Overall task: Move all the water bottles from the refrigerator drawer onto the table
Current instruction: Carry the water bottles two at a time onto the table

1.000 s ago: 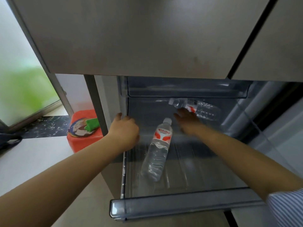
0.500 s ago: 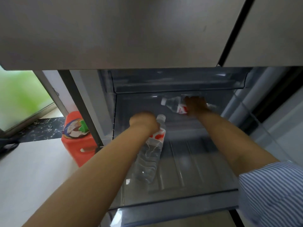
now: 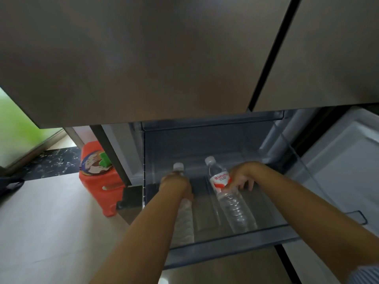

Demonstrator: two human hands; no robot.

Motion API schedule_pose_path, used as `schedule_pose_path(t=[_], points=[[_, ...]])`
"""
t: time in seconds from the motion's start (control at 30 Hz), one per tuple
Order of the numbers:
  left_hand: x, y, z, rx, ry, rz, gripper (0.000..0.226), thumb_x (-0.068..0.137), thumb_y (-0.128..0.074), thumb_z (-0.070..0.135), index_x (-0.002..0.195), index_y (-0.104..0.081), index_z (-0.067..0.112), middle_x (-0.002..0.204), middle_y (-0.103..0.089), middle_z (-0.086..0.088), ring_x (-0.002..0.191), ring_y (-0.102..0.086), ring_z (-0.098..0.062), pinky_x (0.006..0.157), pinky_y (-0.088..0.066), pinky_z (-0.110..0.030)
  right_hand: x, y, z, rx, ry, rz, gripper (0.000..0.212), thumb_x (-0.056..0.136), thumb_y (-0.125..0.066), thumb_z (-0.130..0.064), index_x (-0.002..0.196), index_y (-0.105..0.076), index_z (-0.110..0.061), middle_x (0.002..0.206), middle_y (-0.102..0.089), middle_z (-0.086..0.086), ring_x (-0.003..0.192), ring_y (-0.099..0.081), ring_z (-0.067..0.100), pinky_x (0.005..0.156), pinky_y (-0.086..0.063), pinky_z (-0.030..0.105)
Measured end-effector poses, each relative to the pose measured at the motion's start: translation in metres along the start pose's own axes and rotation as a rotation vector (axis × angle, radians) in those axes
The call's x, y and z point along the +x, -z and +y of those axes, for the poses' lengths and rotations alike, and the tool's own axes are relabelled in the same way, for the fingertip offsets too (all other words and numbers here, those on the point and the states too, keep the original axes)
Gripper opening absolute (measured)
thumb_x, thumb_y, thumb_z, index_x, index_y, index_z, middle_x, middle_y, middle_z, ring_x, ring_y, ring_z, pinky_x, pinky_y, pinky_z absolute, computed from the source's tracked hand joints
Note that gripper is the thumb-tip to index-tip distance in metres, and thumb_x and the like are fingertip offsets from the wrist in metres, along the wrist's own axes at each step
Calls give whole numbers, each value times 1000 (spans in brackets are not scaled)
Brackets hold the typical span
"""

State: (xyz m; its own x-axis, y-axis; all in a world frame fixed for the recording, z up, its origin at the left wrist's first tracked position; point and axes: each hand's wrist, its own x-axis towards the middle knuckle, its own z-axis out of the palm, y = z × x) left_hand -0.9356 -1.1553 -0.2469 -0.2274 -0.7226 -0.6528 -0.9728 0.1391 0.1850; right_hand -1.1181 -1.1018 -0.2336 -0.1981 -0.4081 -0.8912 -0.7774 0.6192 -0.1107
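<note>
Two clear water bottles with white caps are over the open refrigerator drawer. My left hand is wrapped around the neck of the left bottle, whose cap points away from me. My right hand grips the right bottle at its red and white label. Both bottles slant with their bases toward the drawer's front wall. Whether they rest on the drawer floor or are lifted, I cannot tell.
Closed grey refrigerator doors fill the upper view above the drawer. An orange plastic stool with a green item on top stands on the pale floor to the left. A white panel is at the right.
My left hand moved from the drawer's left edge onto the near bottle and closed on it. My right hand took the far bottle and drew it toward me, turning it lengthwise.
</note>
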Motion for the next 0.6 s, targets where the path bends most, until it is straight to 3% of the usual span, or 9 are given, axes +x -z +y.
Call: schedule_pose_path(t=[0.07, 0.13, 0.17, 0.27, 0.33, 0.4, 0.47, 0.6], points=[[5, 4, -1, -63, 9, 45, 67, 78, -60, 54, 127, -48, 10, 120, -57, -11, 110, -55, -28, 91, -46, -35, 5, 2, -4, 94, 101, 182, 58, 76, -62, -54, 119, -52, -16, 120, -57, 2, 107, -58, 16, 86, -51, 27], [11, 9, 0, -217, 25, 139, 56, 81, -59, 51, 118, -53, 10, 103, -58, -8, 94, -57, -23, 80, -46, -32, 13, -2, -11, 337, 219, 362, 29, 80, -61, -48, 87, -61, -20, 93, -64, -1, 66, -65, 2, 54, -49, 10], [16, 10, 2, -298, 38, 161, 49, 84, -57, 45, 116, -55, 9, 99, -58, -7, 92, -58, -23, 79, -46, -32, 17, -6, -17, 402, 235, 435, 24, 80, -63, -44, 79, -60, -21, 85, -64, -2, 55, -63, 1, 45, -44, 7], [26, 15, 2, -421, 86, 178, 37, 89, -55, 29, 116, -54, 4, 111, -61, -11, 107, -59, -24, 83, -46, -31, 31, -12, -33, 282, 205, 653, 25, 74, -64, -36, 90, -63, -17, 94, -66, 5, 82, -64, 18, 63, -42, 16], [26, 20, -2, -467, 82, 211, 42, 86, -58, 31, 118, -51, 5, 119, -60, -12, 110, -58, -26, 87, -46, -32, 29, -11, -42, 279, 212, 709, 28, 70, -66, -34, 93, -65, -18, 104, -68, 4, 92, -63, 19, 66, -41, 16], [19, 26, -7, -483, 65, 246, 47, 83, -61, 32, 120, -51, 5, 119, -60, -13, 109, -58, -27, 89, -47, -33, 19, -12, -50, 339, 255, 686, 31, 67, -70, -30, 95, -66, -18, 105, -69, 2, 89, -62, 14, 60, -40, 14], [6, 32, -11, -491, 11, 272, 45, 82, -64, 28, 117, -54, 2, 119, -62, -15, 108, -60, -27, 86, -49, -31, 4, -16, -59, 284, 320, 660, 29, 66, -70, -26, 93, -65, -16, 101, -69, 6, 89, -64, 19, 61, -40, 19], [-44, 59, -21, -398, -176, 317, 22, 78, -68, 24, 88, -65, 5, 90, -62, -13, 88, -63, -26, 63, -47, -25, -36, -36, -74, 135, 464, 651, 18, 69, -68, -20, 68, -51, -22, 86, -64, 6, 86, -64, 23, 63, -39, 22]])
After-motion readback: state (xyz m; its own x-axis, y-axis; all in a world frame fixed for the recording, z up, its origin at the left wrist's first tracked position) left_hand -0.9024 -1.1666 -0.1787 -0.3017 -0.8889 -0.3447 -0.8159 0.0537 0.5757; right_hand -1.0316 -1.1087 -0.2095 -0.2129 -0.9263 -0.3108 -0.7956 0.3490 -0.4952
